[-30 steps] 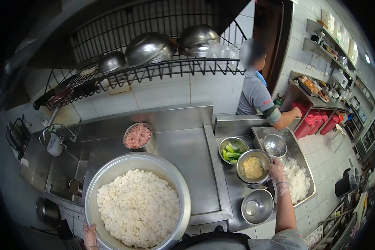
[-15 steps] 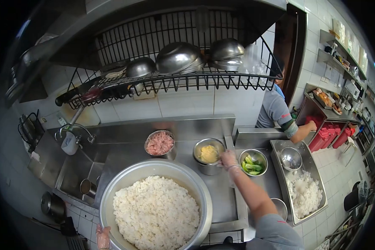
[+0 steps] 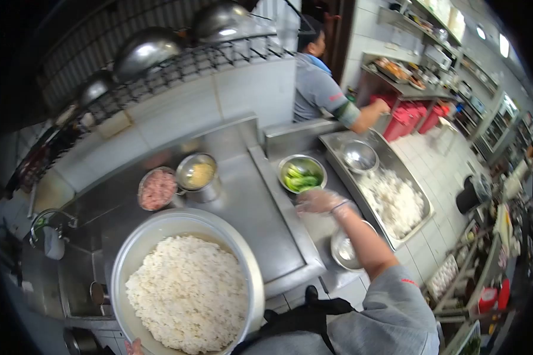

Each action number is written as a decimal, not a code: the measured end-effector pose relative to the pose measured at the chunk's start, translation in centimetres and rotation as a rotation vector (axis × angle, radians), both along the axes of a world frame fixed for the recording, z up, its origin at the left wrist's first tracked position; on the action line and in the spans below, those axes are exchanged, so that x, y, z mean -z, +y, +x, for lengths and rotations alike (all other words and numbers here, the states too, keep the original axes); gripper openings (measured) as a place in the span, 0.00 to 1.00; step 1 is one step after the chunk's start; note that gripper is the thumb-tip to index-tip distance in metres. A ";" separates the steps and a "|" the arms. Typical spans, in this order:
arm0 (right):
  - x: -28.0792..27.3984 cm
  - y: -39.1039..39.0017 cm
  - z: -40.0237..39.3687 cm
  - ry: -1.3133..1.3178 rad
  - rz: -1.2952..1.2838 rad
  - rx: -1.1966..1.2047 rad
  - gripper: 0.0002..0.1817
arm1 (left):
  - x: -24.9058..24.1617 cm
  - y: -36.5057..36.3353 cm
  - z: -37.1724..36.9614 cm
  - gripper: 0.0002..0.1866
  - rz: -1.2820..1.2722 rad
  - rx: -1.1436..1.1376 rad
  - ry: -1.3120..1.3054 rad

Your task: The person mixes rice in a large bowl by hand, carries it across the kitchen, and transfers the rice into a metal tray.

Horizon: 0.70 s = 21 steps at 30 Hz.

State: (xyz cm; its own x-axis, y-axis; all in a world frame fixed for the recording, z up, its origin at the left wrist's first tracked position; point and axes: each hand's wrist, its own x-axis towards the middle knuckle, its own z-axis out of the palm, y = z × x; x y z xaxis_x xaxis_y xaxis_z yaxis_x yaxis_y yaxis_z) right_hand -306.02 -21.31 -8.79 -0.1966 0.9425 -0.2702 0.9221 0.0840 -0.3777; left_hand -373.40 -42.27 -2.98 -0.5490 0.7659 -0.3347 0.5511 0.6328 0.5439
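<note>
My right hand (image 3: pixel 321 202), in a clear plastic glove, hovers with fingers outstretched and nothing in it. It is just in front of a metal bowl of green leafy vegetables (image 3: pixel 302 175). Only the tips of my left hand (image 3: pixel 134 347) show at the bottom edge, against the outer rim of a large pot (image 3: pixel 253 278) heaped with white rice (image 3: pixel 189 293). Behind the pot, a metal container of pink minced meat (image 3: pixel 158 189) stands beside a container of yellow chopped food (image 3: pixel 200 174). Under my right forearm is another metal bowl (image 3: pixel 344 248).
A steel tray (image 3: pixel 331 144) to the right holds white rice and a metal bowl (image 3: pixel 360 156). Behind it a co-worker (image 3: pixel 323 89) stretches an arm over the tray. A wire rack (image 3: pixel 160 77) with bowls hangs above the counter; a sink (image 3: pixel 71 284) is at left.
The yellow-food container has been moved left, beside the meat. My right hand has let go of it and moved near the vegetable bowl. My view has turned right.
</note>
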 end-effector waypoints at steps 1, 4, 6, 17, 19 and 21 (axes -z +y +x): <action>-2.9 -3.3 2.7 -0.155 -0.064 0.068 0.31 | -0.1 0.0 0.2 0.27 -0.022 -0.004 0.046; -3.7 -10.5 10.0 -0.347 -0.371 0.091 0.32 | -0.8 0.2 2.3 0.28 0.103 -0.178 -0.122; -3.5 -13.6 11.1 -0.285 -0.369 0.182 0.25 | 0.2 0.0 0.6 0.30 0.105 -0.060 0.037; -2.2 -12.4 11.3 -0.095 -0.174 0.152 0.27 | 3.5 -0.1 -1.4 0.38 0.410 -0.281 -0.521; -4.6 -11.0 9.3 0.055 -0.213 0.301 0.29 | 3.0 0.0 -0.8 0.40 0.435 -0.318 -0.512; -9.4 -9.4 5.0 0.306 -0.272 0.563 0.30 | 2.7 0.2 -0.6 0.45 0.439 -0.347 -0.543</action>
